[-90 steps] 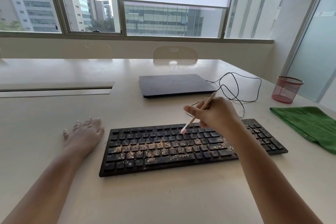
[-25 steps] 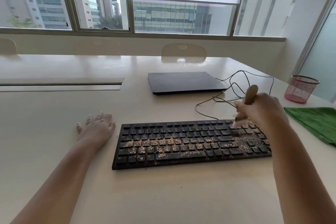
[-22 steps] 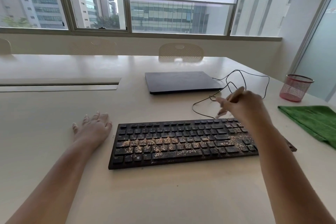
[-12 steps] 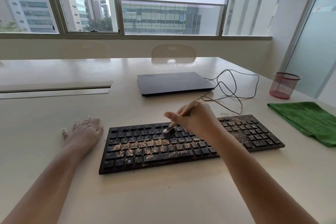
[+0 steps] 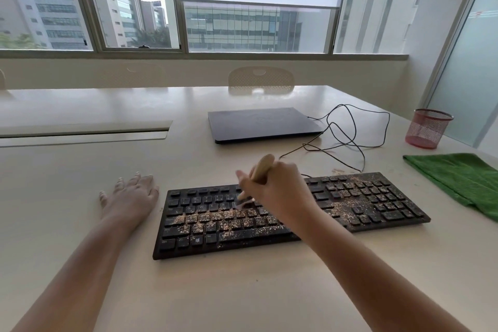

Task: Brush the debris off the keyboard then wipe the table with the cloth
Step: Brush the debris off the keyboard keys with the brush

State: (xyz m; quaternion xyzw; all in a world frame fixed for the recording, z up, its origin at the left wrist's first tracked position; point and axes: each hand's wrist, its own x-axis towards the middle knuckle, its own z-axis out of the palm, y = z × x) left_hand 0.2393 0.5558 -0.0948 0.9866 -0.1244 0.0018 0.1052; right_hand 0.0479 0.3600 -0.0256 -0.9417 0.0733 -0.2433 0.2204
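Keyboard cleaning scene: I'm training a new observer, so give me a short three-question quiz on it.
1. True or false: the green cloth lies to the right of the keyboard.
2. The right hand grips: A) a brush B) a cable C) a cup.
3. Fill in: the left hand rests flat on the ____.

Key: 1 true; 2 A; 3 table.

On the table (image 5: 242,291), the laptop (image 5: 261,124) lies behind the keyboard (image 5: 363,202), the cloth (image 5: 463,178) to its right.
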